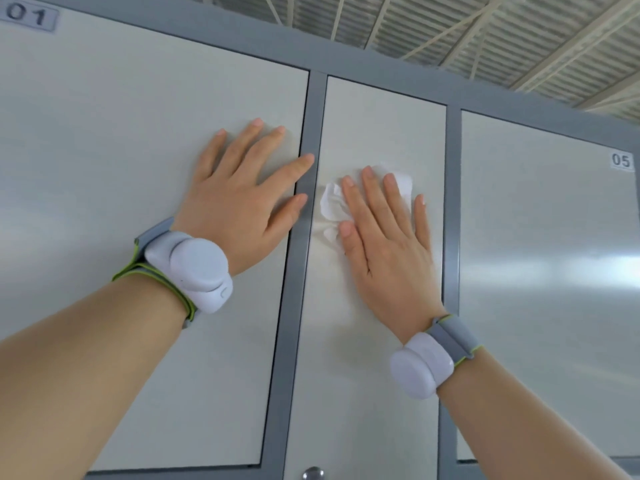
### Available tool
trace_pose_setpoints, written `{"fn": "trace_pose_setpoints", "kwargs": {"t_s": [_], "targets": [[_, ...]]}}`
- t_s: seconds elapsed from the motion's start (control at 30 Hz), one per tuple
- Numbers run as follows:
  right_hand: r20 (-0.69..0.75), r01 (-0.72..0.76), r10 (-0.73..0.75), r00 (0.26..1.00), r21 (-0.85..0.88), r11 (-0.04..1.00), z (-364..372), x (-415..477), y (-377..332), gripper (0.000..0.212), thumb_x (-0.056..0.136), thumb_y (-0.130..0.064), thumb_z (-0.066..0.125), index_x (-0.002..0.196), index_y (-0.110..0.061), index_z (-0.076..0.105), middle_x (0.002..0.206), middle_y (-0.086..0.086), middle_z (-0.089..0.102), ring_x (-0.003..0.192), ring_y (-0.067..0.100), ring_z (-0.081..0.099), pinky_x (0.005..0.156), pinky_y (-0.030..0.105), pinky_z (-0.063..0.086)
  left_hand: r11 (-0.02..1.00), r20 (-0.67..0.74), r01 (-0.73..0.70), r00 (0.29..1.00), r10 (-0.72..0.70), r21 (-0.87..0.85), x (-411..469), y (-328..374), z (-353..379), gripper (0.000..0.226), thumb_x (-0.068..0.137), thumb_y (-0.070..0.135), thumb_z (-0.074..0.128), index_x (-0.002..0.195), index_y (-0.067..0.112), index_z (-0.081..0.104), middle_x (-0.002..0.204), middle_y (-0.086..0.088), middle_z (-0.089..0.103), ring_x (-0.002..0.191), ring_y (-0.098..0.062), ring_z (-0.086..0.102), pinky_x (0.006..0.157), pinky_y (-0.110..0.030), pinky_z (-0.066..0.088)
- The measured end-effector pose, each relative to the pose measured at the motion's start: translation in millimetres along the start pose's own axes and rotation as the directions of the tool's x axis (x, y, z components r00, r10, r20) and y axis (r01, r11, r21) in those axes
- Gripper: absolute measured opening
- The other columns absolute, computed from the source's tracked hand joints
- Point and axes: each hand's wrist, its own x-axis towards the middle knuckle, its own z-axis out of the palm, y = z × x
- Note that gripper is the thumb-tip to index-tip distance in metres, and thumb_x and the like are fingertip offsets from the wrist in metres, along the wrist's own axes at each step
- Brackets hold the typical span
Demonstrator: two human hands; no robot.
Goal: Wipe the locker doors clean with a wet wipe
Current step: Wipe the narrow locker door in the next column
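Note:
Three pale locker doors fill the view, set in a grey frame (313, 112). My right hand (384, 233) lies flat with straight fingers on the narrow middle door (367, 375) and presses a crumpled white wet wipe (330, 202) against it. The wipe shows past my fingertips and thumb. My left hand (242, 199) rests flat with fingers spread on the left door (121, 140), labelled 01, its index fingertip and thumb tip reaching the grey frame strip. A right door (554, 271) carries the label 05.
A round metal knob (313, 473) sits at the bottom edge on the middle door. Above the lockers runs a ribbed ceiling (485, 32) with pale beams. Both wrists wear white band devices.

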Motion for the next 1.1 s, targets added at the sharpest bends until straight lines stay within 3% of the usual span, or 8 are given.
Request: {"fn": "trace_pose_setpoints", "kwargs": {"t_s": [0.17,0.47,0.73,0.83,1.1], "targets": [[-0.019,0.091,-0.093,0.996,-0.076,0.993,-0.4,1.5,15.8,0.056,0.105,-0.046,0.02,0.157,-0.025,0.029,0.163,-0.001,0.025,0.152,0.021,0.018,0.123,0.05,0.009,1.0,-0.011,0.006,1.0,-0.006,-0.008,0.9,2.6,0.4,0.047,0.102,0.041,0.041,0.139,0.021,0.06,0.151,-0.016,0.048,0.144,-0.038,0.038,0.118,-0.056,0.022],[-0.031,-0.023,0.023,0.999,0.003,1.0,-3.8,17.1,34.6,0.061,0.103,-0.049,0.015,0.158,-0.025,0.021,0.166,0.0,0.016,0.154,0.021,0.009,0.122,0.045,-0.002,0.993,-0.039,0.121,0.992,-0.122,-0.013,-0.3,24.5,-1.3,0.042,0.1,0.031,0.045,0.134,0.017,0.064,0.151,-0.01,0.049,0.147,-0.031,0.035,0.121,-0.047,0.007],[-0.065,0.115,-0.119,0.991,-0.064,0.991,1.3,-4.7,33.9,0.058,0.104,-0.046,0.024,0.156,-0.021,0.032,0.163,0.004,0.027,0.151,0.025,0.022,0.122,0.049,0.012,0.984,-0.077,0.175,0.982,-0.173,0.026,-3.2,37.1,5.9,0.043,0.103,0.027,0.039,0.138,0.014,0.06,0.148,0.0,0.054,0.142,-0.027,0.043,0.119,-0.049,0.012],[-0.067,0.101,-0.107,0.992,-0.084,0.991,0.2,1.7,41.6,0.058,0.104,-0.047,0.024,0.156,-0.022,0.032,0.163,0.003,0.027,0.151,0.024,0.022,0.122,0.05,0.013,0.983,-0.082,0.179,0.981,-0.177,0.026,-5.8,37.9,7.8,0.044,0.104,0.026,0.037,0.141,0.013,0.058,0.151,-0.001,0.051,0.142,-0.027,0.042,0.119,-0.05,0.014],[-0.058,-0.057,0.056,0.997,-0.024,0.998,-5.2,25.1,55.5,0.069,0.099,-0.053,0.011,0.158,-0.02,0.021,0.166,0.006,0.014,0.154,0.023,0.008,0.121,0.041,-0.005,0.983,-0.061,0.184,0.981,-0.183,0.023,-6.9,37.8,7.3,0.046,0.104,0.027,0.034,0.143,0.013,0.055,0.153,-0.001,0.049,0.144,-0.027,0.04,0.119,-0.052,0.016]]}}
